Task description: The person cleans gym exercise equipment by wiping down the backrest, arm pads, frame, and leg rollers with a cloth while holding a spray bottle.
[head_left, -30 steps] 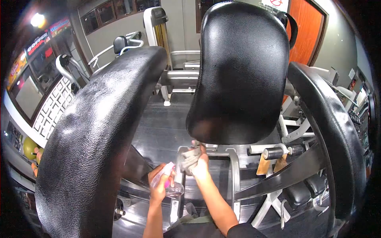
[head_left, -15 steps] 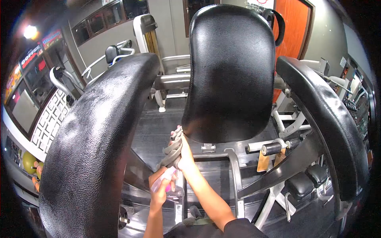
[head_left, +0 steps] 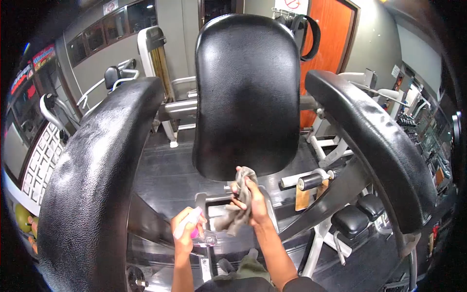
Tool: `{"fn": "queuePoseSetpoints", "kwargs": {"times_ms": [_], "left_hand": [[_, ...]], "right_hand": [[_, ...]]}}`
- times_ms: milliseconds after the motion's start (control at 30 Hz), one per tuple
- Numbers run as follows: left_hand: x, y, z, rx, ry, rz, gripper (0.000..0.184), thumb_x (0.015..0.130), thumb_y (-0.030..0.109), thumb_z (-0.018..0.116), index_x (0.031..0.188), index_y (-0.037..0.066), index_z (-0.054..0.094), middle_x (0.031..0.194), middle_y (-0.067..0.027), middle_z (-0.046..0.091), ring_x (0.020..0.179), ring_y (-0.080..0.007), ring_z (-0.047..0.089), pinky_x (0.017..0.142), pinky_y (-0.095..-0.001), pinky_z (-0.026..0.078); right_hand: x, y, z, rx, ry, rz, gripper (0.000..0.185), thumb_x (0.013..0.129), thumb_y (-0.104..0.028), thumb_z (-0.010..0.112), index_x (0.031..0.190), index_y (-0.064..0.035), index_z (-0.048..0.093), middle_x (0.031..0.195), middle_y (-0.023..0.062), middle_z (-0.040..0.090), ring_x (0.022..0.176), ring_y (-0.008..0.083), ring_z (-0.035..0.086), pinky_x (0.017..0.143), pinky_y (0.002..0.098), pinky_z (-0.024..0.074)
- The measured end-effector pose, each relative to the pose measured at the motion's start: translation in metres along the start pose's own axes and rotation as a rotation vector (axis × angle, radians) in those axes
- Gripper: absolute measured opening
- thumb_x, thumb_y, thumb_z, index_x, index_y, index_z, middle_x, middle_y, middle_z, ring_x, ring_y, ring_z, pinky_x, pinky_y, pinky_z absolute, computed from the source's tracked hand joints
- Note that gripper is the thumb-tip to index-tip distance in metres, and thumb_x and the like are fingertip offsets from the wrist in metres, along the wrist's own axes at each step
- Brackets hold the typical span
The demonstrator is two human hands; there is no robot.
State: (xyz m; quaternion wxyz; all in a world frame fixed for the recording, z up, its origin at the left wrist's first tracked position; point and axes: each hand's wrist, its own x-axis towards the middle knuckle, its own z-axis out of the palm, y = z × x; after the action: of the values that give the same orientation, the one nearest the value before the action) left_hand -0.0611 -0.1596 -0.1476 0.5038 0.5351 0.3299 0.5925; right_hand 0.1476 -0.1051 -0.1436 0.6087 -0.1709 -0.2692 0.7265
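Observation:
My left hand (head_left: 182, 238) is closed around a spray bottle (head_left: 188, 222) with a whitish-pink head and a clear body, tilted low in front of me. To its right, my right hand (head_left: 259, 208) grips a crumpled grey cloth (head_left: 235, 222), which hangs below the fingers. Both hands are just under the bottom edge of a black padded backrest (head_left: 248, 97); whether the cloth touches it I cannot tell. Long black arm pads flank the hands, the left pad (head_left: 92, 160) and the right pad (head_left: 372, 129).
A grey metal frame (head_left: 206, 265) runs below my hands over the dark floor (head_left: 168, 177). Gym machines stand around, including one with a roller pad (head_left: 311, 182) and a black seat (head_left: 350, 221). An orange door (head_left: 327, 39) is behind.
My hands have moved apart: the right hand with the cloth is farther right, and the left hand with the bottle slightly left. The backrest and pads have shifted left in view.

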Motion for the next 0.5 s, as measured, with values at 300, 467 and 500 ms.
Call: {"fn": "queuePoseSetpoints", "kwargs": {"times_ms": [300, 467, 500], "left_hand": [[0.049, 0.011, 0.084, -0.028, -0.174, 0.019, 0.032, 0.089, 0.027, 0.059, 0.088, -0.005, 0.065, 0.071, -0.0075, 0.063, 0.052, -0.011, 0.059, 0.048, -0.0254, 0.044], [0.103, 0.025, 0.147, 0.179, -0.188, 0.147, 0.028, 0.094, 0.022, 0.057, 0.087, -0.005, 0.063, 0.074, -0.0082, 0.064, 0.051, -0.012, 0.06, 0.047, -0.0245, 0.044], [0.114, 0.028, 0.159, 0.195, -0.184, 0.163, 0.025, 0.093, 0.019, 0.058, 0.086, -0.004, 0.063, 0.074, -0.0078, 0.064, 0.051, -0.0119, 0.06, 0.047, -0.0246, 0.044]], "right_hand": [[-0.047, -0.051, -0.061, -0.136, 0.36, -0.127, 0.031, 0.09, -0.029, 0.041, 0.103, -0.004, 0.054, 0.088, 0.0098, 0.058, 0.051, 0.0129, 0.043, 0.047, 0.0268, 0.0386], [-0.047, -0.084, -0.071, -0.36, 0.531, -0.385, 0.026, 0.091, -0.021, 0.045, 0.109, -0.0028, 0.053, 0.09, 0.0093, 0.06, 0.055, 0.014, 0.048, 0.049, 0.0267, 0.0428], [-0.048, -0.094, -0.073, -0.386, 0.503, -0.412, 0.024, 0.093, -0.016, 0.051, 0.112, -0.0032, 0.052, 0.095, 0.0087, 0.059, 0.068, 0.0141, 0.054, 0.063, 0.0279, 0.0485]]}}
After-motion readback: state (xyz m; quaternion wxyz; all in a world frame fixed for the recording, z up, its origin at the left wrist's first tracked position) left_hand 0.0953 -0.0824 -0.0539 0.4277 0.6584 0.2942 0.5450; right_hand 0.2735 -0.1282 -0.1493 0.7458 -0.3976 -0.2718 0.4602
